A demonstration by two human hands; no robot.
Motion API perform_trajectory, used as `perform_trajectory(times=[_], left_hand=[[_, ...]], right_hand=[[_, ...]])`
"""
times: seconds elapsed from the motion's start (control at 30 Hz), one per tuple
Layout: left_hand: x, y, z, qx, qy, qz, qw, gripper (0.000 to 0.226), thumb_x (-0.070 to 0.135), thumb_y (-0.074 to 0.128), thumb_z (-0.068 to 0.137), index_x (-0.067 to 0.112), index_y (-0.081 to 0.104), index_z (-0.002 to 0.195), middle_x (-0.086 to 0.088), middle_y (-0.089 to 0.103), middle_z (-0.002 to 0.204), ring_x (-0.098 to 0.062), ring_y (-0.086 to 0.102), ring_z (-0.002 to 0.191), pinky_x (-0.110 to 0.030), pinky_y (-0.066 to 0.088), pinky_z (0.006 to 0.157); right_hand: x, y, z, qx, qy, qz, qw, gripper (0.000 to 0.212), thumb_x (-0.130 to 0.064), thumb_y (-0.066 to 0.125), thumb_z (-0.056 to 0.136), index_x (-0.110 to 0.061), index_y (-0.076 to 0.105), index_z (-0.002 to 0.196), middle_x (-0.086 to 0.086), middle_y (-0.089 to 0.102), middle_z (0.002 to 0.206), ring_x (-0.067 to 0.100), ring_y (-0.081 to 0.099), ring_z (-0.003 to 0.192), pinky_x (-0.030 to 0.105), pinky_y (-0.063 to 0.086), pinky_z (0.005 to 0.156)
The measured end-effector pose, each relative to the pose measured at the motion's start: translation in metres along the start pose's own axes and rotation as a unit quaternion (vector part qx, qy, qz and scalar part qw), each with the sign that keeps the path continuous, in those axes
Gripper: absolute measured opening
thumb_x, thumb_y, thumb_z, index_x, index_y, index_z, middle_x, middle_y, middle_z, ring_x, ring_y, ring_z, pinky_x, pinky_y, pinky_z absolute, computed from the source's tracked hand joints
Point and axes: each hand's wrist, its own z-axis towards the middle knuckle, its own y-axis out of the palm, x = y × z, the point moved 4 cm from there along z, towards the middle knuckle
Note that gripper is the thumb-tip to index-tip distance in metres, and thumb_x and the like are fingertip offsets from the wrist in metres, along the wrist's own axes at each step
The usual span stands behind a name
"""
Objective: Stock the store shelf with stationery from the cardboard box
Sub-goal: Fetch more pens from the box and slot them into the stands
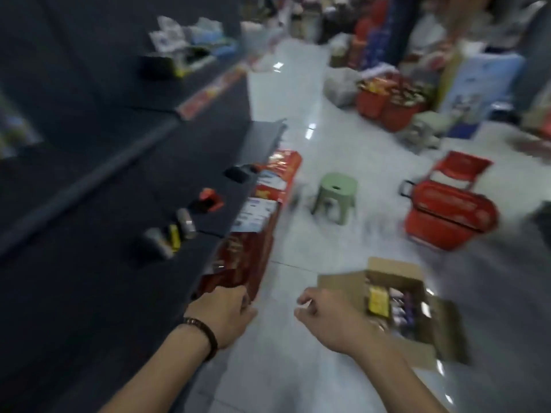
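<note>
Gripping dark red packet (235, 260) with left hand (222, 314) fingers, lengthwise along shelf (89, 293) edge; right hand (326, 321) fingers curled, contents unclear.

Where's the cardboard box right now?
Head view, lower right: the cardboard box sits open on the tiled floor, just right of the right hand and nearer than the red basket.

One head-worn camera looks forward and down along the aisle (301, 162), with the dark shelf (89, 234) at nine o'clock and the open cardboard box (340, 283) near at four o'clock.
</note>
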Motion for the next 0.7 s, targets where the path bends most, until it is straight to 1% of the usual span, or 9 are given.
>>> perform_trajectory(times=[0.07, 0.13, 0.2, 0.27, 0.33, 0.43, 0.53, 0.63, 0.7], left_hand=[[0.062, 0.032, 0.039, -0.063, 0.034, 0.029, 0.997, 0.038, 0.064, 0.050, 0.097, 0.034, 0.061, 0.118, 0.002, 0.068, 0.122, -0.024, 0.066, 0.110, -0.036, 0.054, 0.089], [0.122, 0.065, 0.073, -0.115, 0.072, 0.062, 0.989, 0.041, 0.065, 0.048, 0.098, 0.034, 0.061, 0.122, 0.004, 0.068, 0.123, -0.021, 0.064, 0.112, -0.036, 0.054, 0.093], [0.175, 0.094, 0.104, -0.165, 0.104, 0.090, 0.977, 0.042, 0.067, 0.046, 0.098, 0.036, 0.060, 0.123, 0.006, 0.067, 0.126, -0.019, 0.064, 0.110, -0.037, 0.054, 0.094], [0.221, 0.122, 0.135, -0.211, 0.136, 0.105, 0.962, 0.041, 0.065, 0.046, 0.099, 0.036, 0.059, 0.125, 0.005, 0.065, 0.129, -0.020, 0.063, 0.109, -0.036, 0.053, 0.092], [0.265, 0.148, 0.169, -0.251, 0.169, 0.119, 0.946, 0.038, 0.060, 0.045, 0.102, 0.034, 0.059, 0.126, 0.004, 0.063, 0.131, -0.022, 0.062, 0.111, -0.034, 0.051, 0.090], [0.320, 0.199, 0.224, -0.300, 0.213, 0.139, 0.919, 0.030, 0.049, 0.045, 0.106, 0.029, 0.060, 0.123, 0.001, 0.063, 0.131, -0.024, 0.062, 0.113, -0.033, 0.049, 0.088], [0.359, 0.257, 0.290, -0.350, 0.226, 0.143, 0.898, 0.033, 0.050, 0.044, 0.106, 0.025, 0.059, 0.121, -0.001, 0.063, 0.128, -0.025, 0.061, 0.113, -0.034, 0.047, 0.085], [0.386, 0.317, 0.353, -0.374, 0.202, 0.114, 0.898, 0.026, 0.043, 0.042, 0.106, 0.027, 0.058, 0.119, 0.002, 0.065, 0.124, -0.021, 0.061, 0.108, -0.030, 0.044, 0.079], [0.395, 0.366, 0.391, -0.386, 0.166, 0.074, 0.904, 0.018, 0.045, 0.045, 0.103, 0.031, 0.056, 0.106, 0.003, 0.068, 0.116, -0.017, 0.061, 0.099, -0.030, 0.048, 0.081]], right_hand=[[0.089, -0.025, -0.012, 0.031, 0.079, 0.020, 0.996, 0.021, -0.045, 0.063, 0.097, -0.027, 0.067, 0.088, -0.004, 0.076, 0.099, 0.017, 0.070, 0.095, 0.027, 0.052, 0.078], [0.168, -0.047, -0.027, 0.045, 0.155, 0.033, 0.986, 0.018, -0.047, 0.062, 0.097, -0.030, 0.066, 0.101, -0.005, 0.072, 0.102, 0.019, 0.067, 0.097, 0.030, 0.053, 0.082], [0.238, -0.062, -0.039, 0.053, 0.221, 0.048, 0.973, 0.026, -0.047, 0.064, 0.099, -0.030, 0.065, 0.118, -0.003, 0.068, 0.112, 0.019, 0.065, 0.101, 0.029, 0.050, 0.083], [0.297, -0.073, -0.046, 0.052, 0.279, 0.059, 0.957, 0.032, -0.049, 0.064, 0.098, -0.028, 0.065, 0.123, -0.002, 0.068, 0.117, 0.020, 0.067, 0.108, 0.032, 0.053, 0.091], [0.346, -0.079, -0.044, 0.045, 0.319, 0.060, 0.945, 0.034, -0.048, 0.063, 0.100, -0.026, 0.065, 0.125, 0.000, 0.070, 0.119, 0.021, 0.066, 0.110, 0.032, 0.053, 0.092], [0.404, -0.089, -0.024, 0.051, 0.374, 0.087, 0.922, 0.033, -0.046, 0.063, 0.101, -0.025, 0.066, 0.127, 0.001, 0.071, 0.119, 0.020, 0.067, 0.106, 0.034, 0.056, 0.092], [0.459, -0.092, 0.014, 0.045, 0.412, 0.109, 0.904, 0.034, -0.046, 0.063, 0.101, -0.026, 0.066, 0.128, 0.000, 0.069, 0.117, 0.017, 0.066, 0.101, 0.036, 0.058, 0.092], [0.525, -0.091, 0.063, 0.028, 0.419, 0.121, 0.899, 0.036, -0.046, 0.061, 0.102, -0.024, 0.065, 0.130, 0.001, 0.070, 0.119, 0.019, 0.066, 0.103, 0.035, 0.057, 0.092], [0.577, -0.085, 0.099, 0.017, 0.413, 0.123, 0.902, 0.036, -0.043, 0.060, 0.103, -0.022, 0.064, 0.132, 0.004, 0.071, 0.122, 0.021, 0.066, 0.109, 0.035, 0.055, 0.094]])
